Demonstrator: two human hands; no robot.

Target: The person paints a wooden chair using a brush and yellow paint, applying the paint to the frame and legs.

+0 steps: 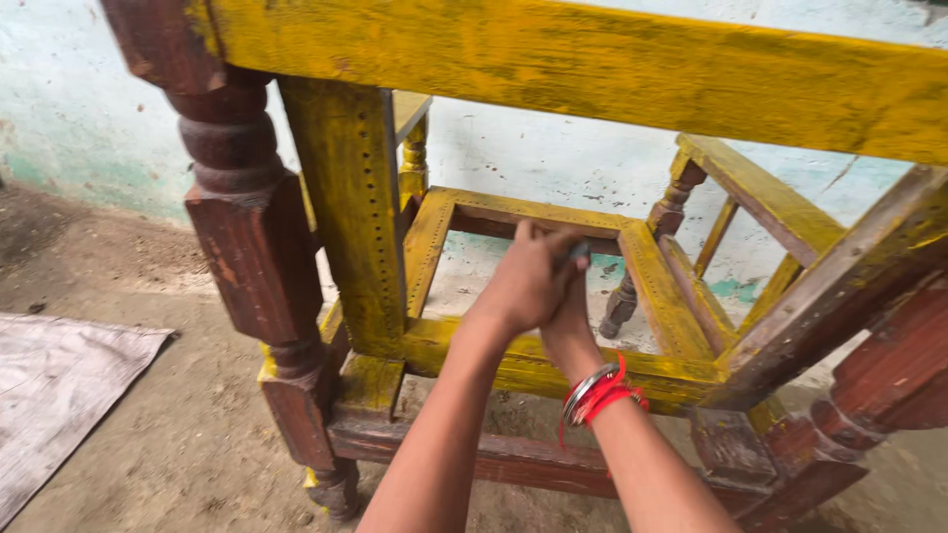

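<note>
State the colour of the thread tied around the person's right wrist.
Red; the thread sits beside a metal bangle on the right wrist, clearest in the head view.

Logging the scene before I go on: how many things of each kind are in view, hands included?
Hands: 2, the left hand laid over the right hand, which holds a dark tool
Wooden chair frame, yellow and brown: 1
Wrist bands, red thread and metal bangle: 1 set
Grey cloth on the floor: 1
Total: 6
</note>
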